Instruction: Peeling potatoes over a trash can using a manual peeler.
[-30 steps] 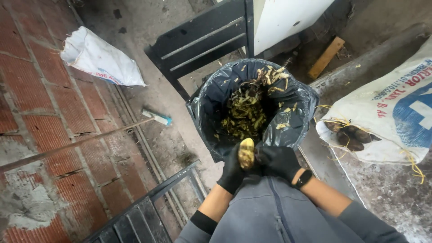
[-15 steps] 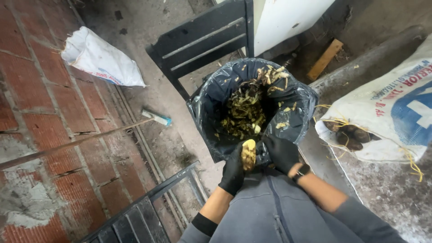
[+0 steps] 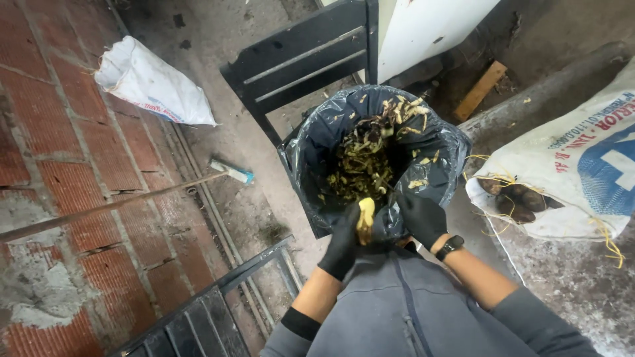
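Gloves, black, on both of your hands. Your left hand [image 3: 344, 241] is closed around a yellow peeled root [image 3: 364, 221], held upright at the near rim of the bin [image 3: 311, 165]. Your right hand [image 3: 421, 218] sits just beside it, fingers curled, over the same rim; whether it grips anything you cannot tell from this angle. A dark watch [image 3: 450, 247] sits on that wrist.

The bin is lined with a black plastic bag and holds a heap of yellowish-brown peelings [image 3: 362, 162]; loose scraps cling to the inner walls of the liner. The root is over the bin's near edge, above the peelings, not touching them.

Behind the bin stands a black slatted chair [image 3: 297, 63], its back toward you. A second dark slatted piece [image 3: 198, 317] lies at lower left on the floor. To your right, a white woven sack [image 3: 582, 172] with blue and red print lies open on a grey surface, dark unpeeled roots [image 3: 516, 198] showing at its mouth, yellow string trailing around it. A smaller white sack [image 3: 149, 82] lies on the red brick floor at upper left. A long-handled tool [image 3: 132, 198] lies across the bricks, its head near the bin. A short wooden block [image 3: 481, 90] rests beyond the bin.
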